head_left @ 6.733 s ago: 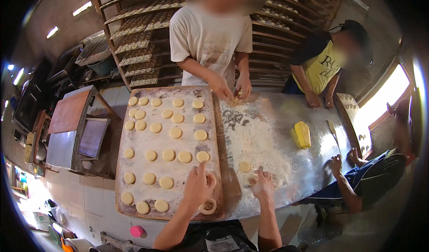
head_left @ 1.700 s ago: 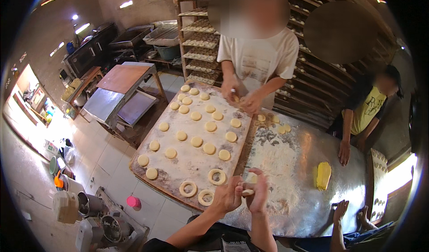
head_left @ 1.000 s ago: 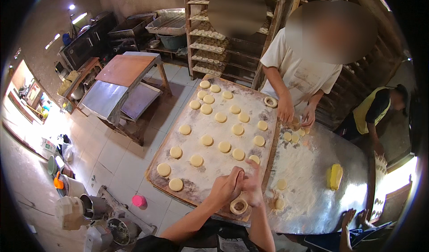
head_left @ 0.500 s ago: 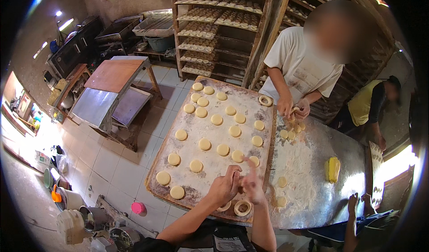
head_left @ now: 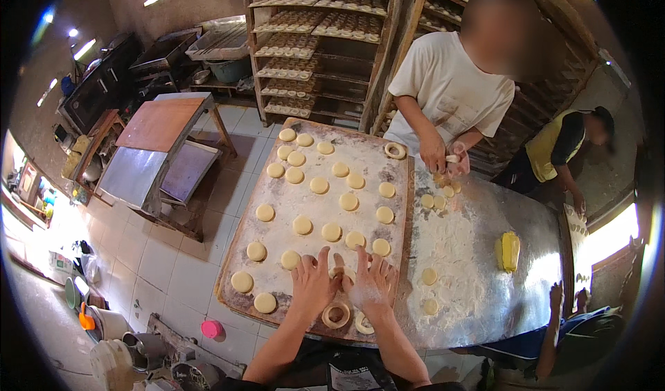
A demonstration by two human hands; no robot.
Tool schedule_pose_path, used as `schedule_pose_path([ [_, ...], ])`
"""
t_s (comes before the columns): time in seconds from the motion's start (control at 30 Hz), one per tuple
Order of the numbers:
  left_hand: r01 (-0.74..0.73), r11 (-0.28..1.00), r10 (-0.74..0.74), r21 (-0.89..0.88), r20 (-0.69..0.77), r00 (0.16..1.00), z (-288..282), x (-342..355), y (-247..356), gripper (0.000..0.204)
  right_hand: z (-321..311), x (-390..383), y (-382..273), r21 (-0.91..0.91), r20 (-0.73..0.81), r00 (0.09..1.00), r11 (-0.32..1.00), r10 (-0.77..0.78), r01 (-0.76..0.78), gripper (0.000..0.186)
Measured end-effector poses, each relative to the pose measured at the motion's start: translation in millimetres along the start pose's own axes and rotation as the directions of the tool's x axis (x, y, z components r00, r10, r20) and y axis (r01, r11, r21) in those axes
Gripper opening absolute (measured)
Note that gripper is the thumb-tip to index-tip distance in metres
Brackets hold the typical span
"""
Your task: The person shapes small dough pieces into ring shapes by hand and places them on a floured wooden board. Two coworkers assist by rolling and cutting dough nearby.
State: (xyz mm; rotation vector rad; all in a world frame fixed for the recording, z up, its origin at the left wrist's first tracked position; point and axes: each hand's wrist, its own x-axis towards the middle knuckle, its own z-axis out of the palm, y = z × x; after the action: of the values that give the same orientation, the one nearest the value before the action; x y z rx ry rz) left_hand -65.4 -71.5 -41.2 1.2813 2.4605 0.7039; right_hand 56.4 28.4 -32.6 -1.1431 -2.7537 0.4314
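Low over the near part of a floured board, both my hands are at a piece of pale dough, apparently a ring, partly hidden by my fingers. My left hand grips its left side, thumb inward and index finger stretched forward. From the right, my right hand, dusted with flour, grips the other side. Just below my hands lie two dough rings, one beside my left wrist and another partly behind my right wrist. Flat round dough pieces, such as this disc, are scattered over the board.
A metal table with flour, dough discs and a yellow package adjoins the board. Across it a co-worker handles dough; other people are at the right. Racks of filled trays stand behind. A low table stands left.
My hands have come down from above the board and moved apart, one on each side of the dough. The whole view has shifted slightly. The co-worker's hands still handle dough.
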Motion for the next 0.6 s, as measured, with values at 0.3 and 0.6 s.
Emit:
schedule_pose_path([
  [0.3,-0.095,0.985,0.118,0.145,-0.158,0.980,46,72,30,0.038,11,56,88,0.129,-0.155,0.988,0.992,0.015,0.005,0.043],
  [0.6,-0.166,0.910,0.243,-0.380,0.164,0.956,84,73,121,0.027,-22,-28,227,0.500,-0.049,0.895,0.787,0.443,-0.362,0.032],
])
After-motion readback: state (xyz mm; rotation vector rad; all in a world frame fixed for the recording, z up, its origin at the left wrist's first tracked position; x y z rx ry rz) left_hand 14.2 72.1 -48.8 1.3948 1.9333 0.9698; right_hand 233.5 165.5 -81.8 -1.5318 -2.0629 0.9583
